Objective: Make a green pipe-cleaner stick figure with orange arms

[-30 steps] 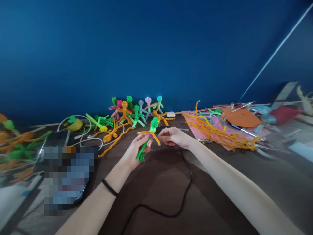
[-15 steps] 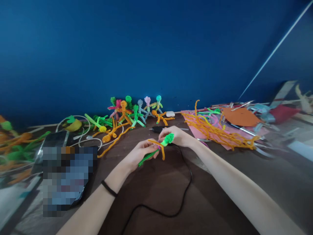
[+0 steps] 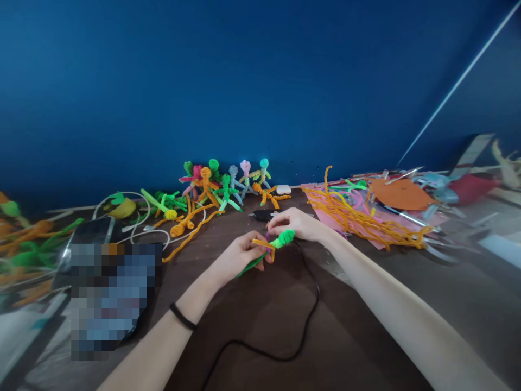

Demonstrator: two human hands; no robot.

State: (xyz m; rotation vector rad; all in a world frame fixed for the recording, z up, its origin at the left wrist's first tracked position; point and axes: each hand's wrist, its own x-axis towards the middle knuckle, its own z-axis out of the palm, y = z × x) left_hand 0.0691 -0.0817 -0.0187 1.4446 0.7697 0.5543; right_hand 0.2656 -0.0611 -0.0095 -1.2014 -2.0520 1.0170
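A pipe-cleaner figure (image 3: 284, 238) with a bright green coiled head, orange arms and darker green legs is between my hands, its head tilted up to the right. My left hand (image 3: 240, 254) is closed around its legs and lower body. Pinched together at the figure's middle, the fingers of my right hand (image 3: 296, 224) hold a short purple pipe cleaner (image 3: 267, 237), mostly hidden by the fingers. Just beyond my right hand, a black tool (image 3: 264, 215) with a thin tip lies on the dark table.
Finished pipe-cleaner figures (image 3: 226, 190) stand along the blue wall. Orange pipe cleaners (image 3: 366, 222) lie on pink sheets (image 3: 325, 214) at right. A blurred-out device (image 3: 118, 298) and white cables (image 3: 140, 239) are at left. A black cord (image 3: 311, 309) crosses the table below my hands.
The figure has shifted slightly right and turned a little, with its head now lower and closer to my right palm. Both hands have moved only slightly and keep their hold.
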